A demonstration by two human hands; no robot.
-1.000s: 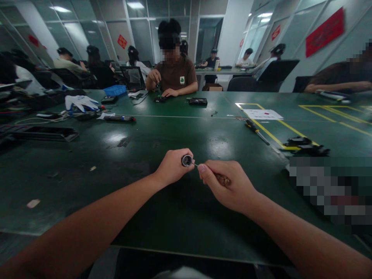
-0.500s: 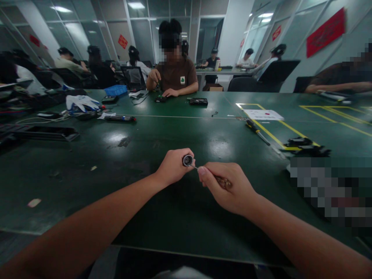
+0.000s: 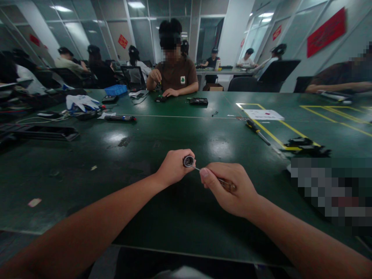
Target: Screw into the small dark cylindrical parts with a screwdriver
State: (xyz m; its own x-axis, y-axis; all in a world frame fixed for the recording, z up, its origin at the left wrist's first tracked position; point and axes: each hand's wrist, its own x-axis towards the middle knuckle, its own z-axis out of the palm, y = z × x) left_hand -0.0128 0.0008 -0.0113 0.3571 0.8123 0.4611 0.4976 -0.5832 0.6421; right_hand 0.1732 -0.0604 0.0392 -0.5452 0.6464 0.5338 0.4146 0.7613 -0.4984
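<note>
My left hand is closed around a small round black and metal part, held just above the green table with its open end facing right. My right hand grips a small screwdriver with a brownish handle. Its thin metal shaft reaches left and its tip sits at the round part's open end. Most of the handle is hidden inside my fist.
A yellow-handled screwdriver and black parts lie at the right by yellow tape lines. White gloves, a blue bin and black trays sit at the left. A person in a brown shirt works across the table.
My right hand has drawn slightly right and down, showing a little more of the screwdriver shaft. My left hand and the round part have barely moved.
</note>
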